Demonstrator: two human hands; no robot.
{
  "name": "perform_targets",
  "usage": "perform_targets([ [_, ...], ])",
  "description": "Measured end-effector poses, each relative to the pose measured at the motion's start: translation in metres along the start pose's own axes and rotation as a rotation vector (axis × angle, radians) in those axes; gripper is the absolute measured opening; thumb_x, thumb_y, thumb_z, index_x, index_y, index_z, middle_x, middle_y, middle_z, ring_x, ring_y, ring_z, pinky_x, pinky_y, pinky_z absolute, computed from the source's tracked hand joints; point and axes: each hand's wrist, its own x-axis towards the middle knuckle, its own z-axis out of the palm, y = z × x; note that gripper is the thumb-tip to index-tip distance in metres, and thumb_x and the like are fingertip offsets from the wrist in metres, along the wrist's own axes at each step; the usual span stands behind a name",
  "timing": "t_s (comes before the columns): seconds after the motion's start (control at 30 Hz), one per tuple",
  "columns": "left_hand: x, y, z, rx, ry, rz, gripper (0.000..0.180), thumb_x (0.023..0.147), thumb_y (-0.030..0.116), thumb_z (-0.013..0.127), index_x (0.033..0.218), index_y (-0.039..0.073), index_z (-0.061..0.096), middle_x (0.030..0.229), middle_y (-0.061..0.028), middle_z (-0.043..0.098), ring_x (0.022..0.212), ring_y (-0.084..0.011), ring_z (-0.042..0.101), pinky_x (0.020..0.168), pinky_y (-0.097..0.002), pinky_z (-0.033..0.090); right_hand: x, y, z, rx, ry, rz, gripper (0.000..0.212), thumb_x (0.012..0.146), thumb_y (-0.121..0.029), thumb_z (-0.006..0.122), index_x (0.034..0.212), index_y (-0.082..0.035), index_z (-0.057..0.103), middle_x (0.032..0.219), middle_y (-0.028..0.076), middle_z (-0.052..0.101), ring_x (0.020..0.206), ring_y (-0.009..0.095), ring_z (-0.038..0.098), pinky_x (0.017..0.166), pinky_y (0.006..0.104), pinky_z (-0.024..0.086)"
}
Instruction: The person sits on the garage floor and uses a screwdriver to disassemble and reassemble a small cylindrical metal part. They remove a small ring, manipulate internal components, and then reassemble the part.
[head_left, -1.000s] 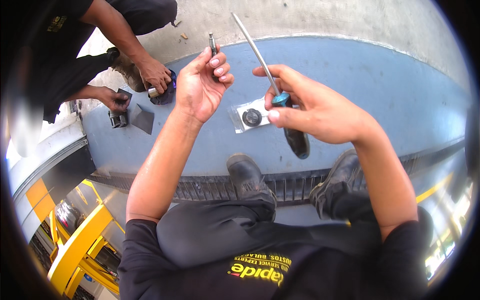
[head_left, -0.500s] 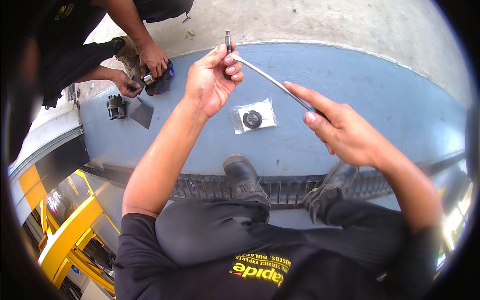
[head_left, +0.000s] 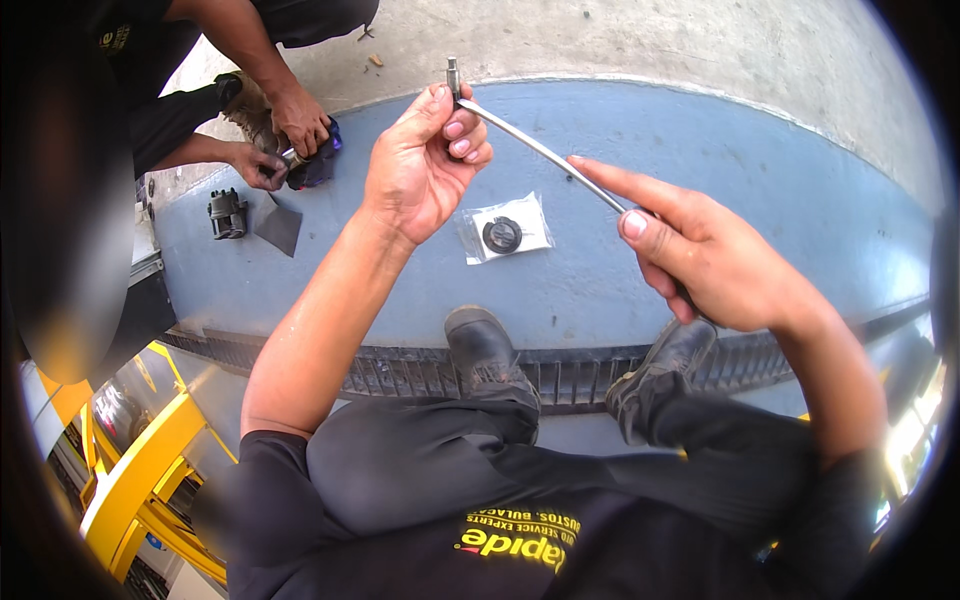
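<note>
So you've got the blue floor (head_left: 700, 130) below, with your right hand (head_left: 705, 250) and left hand (head_left: 425, 165) over it. Right one's wrapped around a long screwdriver (head_left: 545, 155). Clear packet (head_left: 533, 220) lies on the floor with a black disc (head_left: 502, 235) in or on it. Tiniest: a slim metal pin (head_left: 453, 75), pinched upright in your left, screwdriver tip right by it, can't tell if touching.

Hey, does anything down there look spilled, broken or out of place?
Nothing looks spilled, and no damage shows on the slim metallic cylinder in the left hand. A small tan scrap on the grey concrete floor looks like stray debris: it lies loose beyond the edge of the blue-painted floor.
</note>
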Motion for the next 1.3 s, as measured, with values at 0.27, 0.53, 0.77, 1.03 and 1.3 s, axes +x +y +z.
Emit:
perform_targets([
  [0.27,0.000,0.000,-0.003,0.100,-0.035,-0.002,0.020,0.109,0.024,0.052,0.112,0.004,0.056,0.075,0.0016,0.040,0.070,-0.0121,0.038,0.066,-0.0275,0.036,0.000,-0.003,-0.021,0.105,-0.119,-0.027,0.052,0.111,-0.033,0.043,0.161,-0.020,0.039,0.066,-0.002,0.044,0.047,0.007,0.047,0.049,0.0248,0.044],
  [0.53,-0.004,0.000,-0.001,0.033,-0.038,-0.005,0.019,0.110,0.021,0.048,0.114,0.004,0.055,0.072,0.0033,0.039,0.064,-0.0087,0.037,0.061,-0.0249,0.033,0.008,0.007,-0.015,0.093,-0.097,-0.042,0.051,0.110,-0.031,0.044,0.161,-0.022,0.039,0.066,-0.003,0.044,0.050,0.007,0.048,0.050,0.0253,0.045],
  [0.77,0.000,0.001,0.001,0.044,-0.021,0.076,0.020,0.111,0.021,0.045,0.114,0.004,0.055,0.074,0.0034,0.039,0.063,-0.0073,0.036,0.061,-0.0240,0.034,0.020,0.015,0.024,0.070,0.029,-0.077,0.052,0.110,-0.027,0.047,0.161,-0.025,0.038,0.083,0.004,0.058,0.071,0.012,0.056,0.070,0.0314,0.054],
  [1.03,0.001,0.000,0.002,0.053,-0.037,0.095,0.021,0.112,0.021,0.043,0.115,0.004,0.053,0.075,0.0032,0.039,0.064,-0.0079,0.036,0.061,-0.0246,0.034,0.033,0.026,0.044,0.035,0.124,-0.173,0.053,0.110,-0.027,0.048,0.161,-0.028,0.035,0.108,0.017,0.068,0.095,0.028,0.066,0.090,0.0402,0.053],
  [1.3,0.006,-0.003,0.013,0.090,0.029,0.148,0.021,0.112,0.021,0.042,0.116,0.004,0.054,0.075,0.0031,0.039,0.065,-0.0090,0.037,0.063,-0.0256,0.035,0.056,0.050,0.067,-0.003,0.294,-0.349,0.055,0.109,-0.025,0.049,0.161,-0.031,0.033,0.112,0.025,0.072,0.102,0.040,0.071,0.095,0.0452,0.051],
])
